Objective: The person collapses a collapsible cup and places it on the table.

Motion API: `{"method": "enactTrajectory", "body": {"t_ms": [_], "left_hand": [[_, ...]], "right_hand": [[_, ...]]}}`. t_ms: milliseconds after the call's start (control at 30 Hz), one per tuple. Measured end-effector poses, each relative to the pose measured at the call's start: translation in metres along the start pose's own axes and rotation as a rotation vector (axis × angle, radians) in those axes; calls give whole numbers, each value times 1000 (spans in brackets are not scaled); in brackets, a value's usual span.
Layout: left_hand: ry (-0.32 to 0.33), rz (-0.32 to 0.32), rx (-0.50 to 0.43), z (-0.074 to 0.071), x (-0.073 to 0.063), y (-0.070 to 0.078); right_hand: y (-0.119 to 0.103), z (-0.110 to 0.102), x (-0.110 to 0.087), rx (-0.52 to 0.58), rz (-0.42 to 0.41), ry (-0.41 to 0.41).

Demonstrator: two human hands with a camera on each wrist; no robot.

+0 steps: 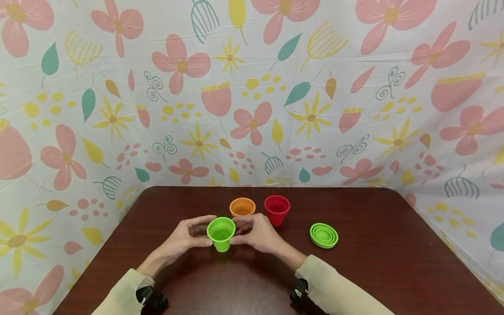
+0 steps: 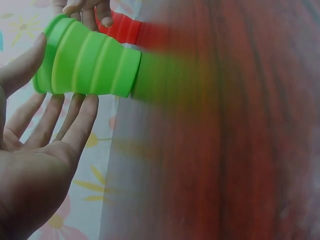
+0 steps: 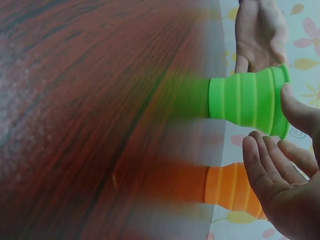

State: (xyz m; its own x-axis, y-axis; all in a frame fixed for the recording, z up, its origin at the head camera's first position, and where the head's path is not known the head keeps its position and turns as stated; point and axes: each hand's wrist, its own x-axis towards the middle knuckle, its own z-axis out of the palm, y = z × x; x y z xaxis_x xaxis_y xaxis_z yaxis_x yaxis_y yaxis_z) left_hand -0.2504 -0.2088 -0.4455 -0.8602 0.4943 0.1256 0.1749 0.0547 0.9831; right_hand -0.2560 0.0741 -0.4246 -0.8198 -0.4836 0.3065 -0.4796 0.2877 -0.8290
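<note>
Centre of the work: a green cup (image 1: 221, 238), upright between both hands, long axis vertical, wide rim on top, base seemingly on the surface (image 1: 378, 267), with a reflection running straight from it in both wrist views. Directly to the right of the left hand (image 1: 180, 239) and to the left of the right hand (image 1: 261, 236); neither clearly nearer, with contact from each side. Fingers of both hands lightly round the upper wall, thumbs at the near side by the rim, the other fingers toward the far side, bent only a little; cannot tell how firm the hold.

Just behind and to the right, an orange cup (image 1: 242, 206), upright, partly hidden by the right hand, so the closest obstacle on that side. Further right, just beyond the right hand's knuckles, a red cup (image 1: 277, 212), also upright. Well apart to the right, a flat green ringed piece (image 1: 324, 235). Nothing visible between the near edge and the green cup except forearms in pale sleeves (image 1: 338, 284). Behind everything, a flowered cloth (image 1: 252, 87).
</note>
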Motion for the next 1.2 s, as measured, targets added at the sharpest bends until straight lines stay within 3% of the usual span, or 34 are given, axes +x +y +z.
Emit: {"method": "enactTrajectory", "body": {"t_ms": [533, 800, 1067, 1200], "left_hand": [[-23, -32, -8, -1, 0, 0], [-49, 0, 15, -1, 2, 0], [-32, -19, -12, 12, 2, 6], [-26, 10, -12, 23, 4, 12]], "right_hand": [[3, 0, 1, 44, 13, -47], [4, 0, 1, 48, 12, -49], [-3, -11, -6, 47, 17, -56], [-9, -21, -14, 52, 23, -60]]}}
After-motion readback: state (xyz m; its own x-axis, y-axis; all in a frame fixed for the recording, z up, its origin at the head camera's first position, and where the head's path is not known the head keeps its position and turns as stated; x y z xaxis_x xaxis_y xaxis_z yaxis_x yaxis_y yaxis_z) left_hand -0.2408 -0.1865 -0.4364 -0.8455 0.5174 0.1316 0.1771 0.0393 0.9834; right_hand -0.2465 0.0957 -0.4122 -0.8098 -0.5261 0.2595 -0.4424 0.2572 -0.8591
